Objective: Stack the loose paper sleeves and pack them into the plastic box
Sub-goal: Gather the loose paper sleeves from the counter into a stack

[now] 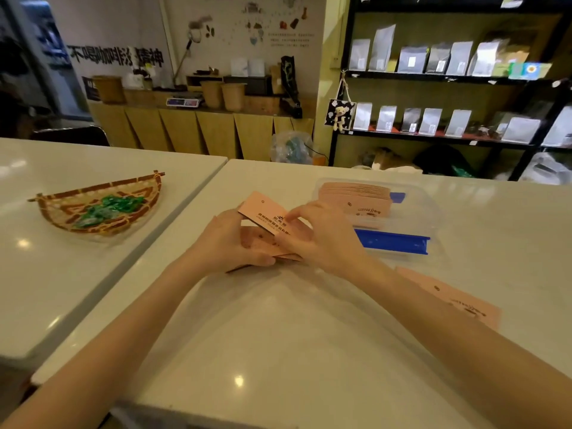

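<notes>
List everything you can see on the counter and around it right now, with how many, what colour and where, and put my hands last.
held paper sleeves: small stack, pink, between both hands
packed sleeves: one stack, pink, standing in the box
loose sleeves: count unclear, pink, flat under right forearm
plastic box: one, clear, blue clips, right of hands
basket: one, woven tan, on left table
wrapped items: several, green, in basket
shelf pouches: many, silver-white, back right
left hand: holds stack
right hand: holds stack

Both bare forearms are stretched forward and angled inward. The left hand (230, 239) is cupped palm-right, fingers curled closed; the right hand (312, 233) is pinched shut beside it, nearly touching.
</notes>
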`<state>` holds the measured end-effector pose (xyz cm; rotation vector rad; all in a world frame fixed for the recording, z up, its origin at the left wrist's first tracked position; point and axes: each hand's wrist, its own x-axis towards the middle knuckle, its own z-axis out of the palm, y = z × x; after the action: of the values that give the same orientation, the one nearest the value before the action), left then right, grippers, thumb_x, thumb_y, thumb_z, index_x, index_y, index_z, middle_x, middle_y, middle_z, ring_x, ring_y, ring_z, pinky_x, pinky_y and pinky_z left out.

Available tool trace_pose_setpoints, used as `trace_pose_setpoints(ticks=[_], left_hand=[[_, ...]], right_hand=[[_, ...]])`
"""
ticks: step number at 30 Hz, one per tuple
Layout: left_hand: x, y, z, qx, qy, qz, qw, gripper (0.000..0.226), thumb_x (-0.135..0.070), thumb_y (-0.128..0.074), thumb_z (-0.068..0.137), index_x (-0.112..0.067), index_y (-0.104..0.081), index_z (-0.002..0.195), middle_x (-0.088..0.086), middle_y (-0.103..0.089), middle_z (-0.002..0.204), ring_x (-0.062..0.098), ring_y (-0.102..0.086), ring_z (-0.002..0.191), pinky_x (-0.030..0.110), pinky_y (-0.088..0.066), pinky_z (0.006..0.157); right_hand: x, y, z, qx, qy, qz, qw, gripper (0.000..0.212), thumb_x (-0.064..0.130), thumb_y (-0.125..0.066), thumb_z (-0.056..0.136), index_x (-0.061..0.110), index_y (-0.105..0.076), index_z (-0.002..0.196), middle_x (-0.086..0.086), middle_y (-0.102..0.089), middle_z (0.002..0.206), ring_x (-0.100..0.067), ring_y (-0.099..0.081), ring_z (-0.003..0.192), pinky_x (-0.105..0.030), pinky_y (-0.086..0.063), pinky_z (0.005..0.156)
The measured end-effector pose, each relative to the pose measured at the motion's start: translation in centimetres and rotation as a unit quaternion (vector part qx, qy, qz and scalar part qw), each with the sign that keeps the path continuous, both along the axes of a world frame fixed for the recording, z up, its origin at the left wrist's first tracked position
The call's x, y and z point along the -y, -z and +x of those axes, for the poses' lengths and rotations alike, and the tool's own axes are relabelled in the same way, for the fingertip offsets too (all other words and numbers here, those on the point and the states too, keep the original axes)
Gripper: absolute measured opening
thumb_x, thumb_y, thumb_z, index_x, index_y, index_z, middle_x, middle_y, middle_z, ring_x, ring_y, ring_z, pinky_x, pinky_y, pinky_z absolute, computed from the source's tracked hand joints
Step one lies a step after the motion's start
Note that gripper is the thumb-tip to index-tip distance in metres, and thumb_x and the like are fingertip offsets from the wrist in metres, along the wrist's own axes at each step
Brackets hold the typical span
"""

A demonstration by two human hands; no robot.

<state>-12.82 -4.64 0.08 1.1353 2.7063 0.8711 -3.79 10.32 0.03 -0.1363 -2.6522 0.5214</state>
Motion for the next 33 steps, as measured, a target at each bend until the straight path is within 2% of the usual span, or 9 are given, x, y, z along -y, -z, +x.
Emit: trace_pose_setpoints(ticks=[2, 4, 9, 14, 18, 22, 25, 28, 33], left_hand=[[0.6, 0.2, -0.3, 0.029, -0.036, -0.003, 0.999, 0.107, -0.042, -0.080, 0.055, -0.016, -0.021, 0.140, 0.002, -0.037, 0.145, 0.022, -0.035, 0.130, 0.035, -0.030, 0.104], [1.1, 0.3, -0.3, 0.042, -0.058, 0.000, 0.997, 0.113, -0.040, -0.080, 0.056, -0.016, -0.011, 0.142, 0.001, -0.032, 0.147, 0.022, -0.031, 0.133, 0.036, -0.028, 0.107], [1.2, 0.2, 0.6, 0.006, -0.038, 0.000, 0.999, 0.100, -0.041, -0.075, 0.063, -0.019, -0.017, 0.141, 0.001, -0.030, 0.148, 0.020, -0.027, 0.135, 0.035, -0.025, 0.108], [-0.7, -0.6, 3.0, -0.099, 0.062, 0.031, 0.993, 0.066, -0.045, -0.061, 0.075, -0.021, -0.038, 0.132, -0.003, -0.036, 0.145, 0.010, -0.025, 0.134, 0.021, -0.018, 0.105], [-3.6, -1.8, 5.8, -0.075, 0.173, 0.069, 0.980, 0.047, -0.042, -0.057, 0.079, -0.027, -0.050, 0.123, -0.008, -0.049, 0.135, 0.004, -0.039, 0.123, 0.021, -0.028, 0.101], [-6.9, -1.9, 7.8, -0.053, 0.264, 0.069, 0.961, 0.055, -0.047, -0.058, 0.077, -0.032, -0.044, 0.128, -0.015, -0.047, 0.136, -0.008, -0.036, 0.117, 0.007, -0.030, 0.091], [-9.3, -1.2, 9.2, -0.040, 0.308, 0.027, 0.950, 0.065, -0.053, -0.057, 0.074, -0.034, -0.037, 0.132, -0.015, -0.041, 0.140, -0.003, -0.035, 0.124, 0.015, -0.031, 0.098], [-11.1, -0.2, 10.1, -0.027, 0.325, -0.015, 0.945, 0.064, -0.052, -0.058, 0.074, -0.032, -0.038, 0.131, -0.013, -0.040, 0.141, 0.004, -0.035, 0.128, 0.025, -0.032, 0.105], [-13.1, 1.6, 11.0, -0.035, 0.355, -0.066, 0.932, 0.057, -0.045, -0.057, 0.078, -0.028, -0.040, 0.130, -0.010, -0.042, 0.139, 0.006, -0.039, 0.123, 0.016, -0.029, 0.094]], right_hand=[[0.2, 0.4, -0.3, 0.017, -0.009, 0.032, 0.999, 0.046, 0.048, -0.053, 0.080, 0.019, -0.058, 0.115, -0.004, -0.061, 0.119, -0.018, -0.046, 0.111, -0.031, -0.031, 0.095], [0.3, 0.8, -0.6, 0.043, -0.021, 0.070, 0.996, 0.045, 0.049, -0.050, 0.082, 0.021, -0.056, 0.117, -0.001, -0.060, 0.121, -0.016, -0.045, 0.114, -0.032, -0.024, 0.103], [-0.1, 1.1, -0.6, 0.072, -0.039, 0.113, 0.990, 0.048, 0.052, -0.042, 0.084, 0.022, -0.053, 0.119, 0.000, -0.057, 0.128, -0.015, -0.035, 0.128, -0.038, -0.008, 0.113], [-1.7, 0.5, 1.4, 0.027, -0.051, 0.082, 0.995, 0.047, 0.050, -0.050, 0.081, 0.021, -0.052, 0.119, 0.001, -0.053, 0.132, -0.014, -0.028, 0.134, -0.034, -0.015, 0.112], [-3.9, -0.3, 5.2, 0.009, -0.031, 0.042, 0.999, 0.048, 0.047, -0.056, 0.080, 0.024, -0.051, 0.121, 0.004, -0.050, 0.134, -0.010, -0.033, 0.129, -0.026, -0.025, 0.104], [-6.4, -1.0, 10.3, 0.017, 0.002, -0.009, 1.000, 0.043, 0.041, -0.058, 0.080, 0.028, -0.050, 0.120, 0.012, -0.052, 0.127, -0.001, -0.040, 0.116, -0.023, -0.033, 0.099], [-8.2, -1.0, 13.7, 0.069, 0.076, -0.014, 0.995, 0.049, 0.043, -0.059, 0.079, 0.027, -0.047, 0.124, 0.006, -0.051, 0.130, -0.009, -0.043, 0.118, -0.030, -0.037, 0.101], [-9.6, -0.3, 16.5, 0.109, 0.109, -0.029, 0.988, 0.052, 0.044, -0.060, 0.077, 0.027, -0.046, 0.125, 0.005, -0.049, 0.132, -0.011, -0.041, 0.121, -0.033, -0.036, 0.103], [-10.8, 1.2, 19.1, 0.158, 0.130, -0.032, 0.978, 0.059, 0.048, -0.064, 0.073, 0.028, -0.046, 0.124, 0.006, -0.049, 0.129, -0.010, -0.038, 0.120, -0.024, -0.032, 0.098]])
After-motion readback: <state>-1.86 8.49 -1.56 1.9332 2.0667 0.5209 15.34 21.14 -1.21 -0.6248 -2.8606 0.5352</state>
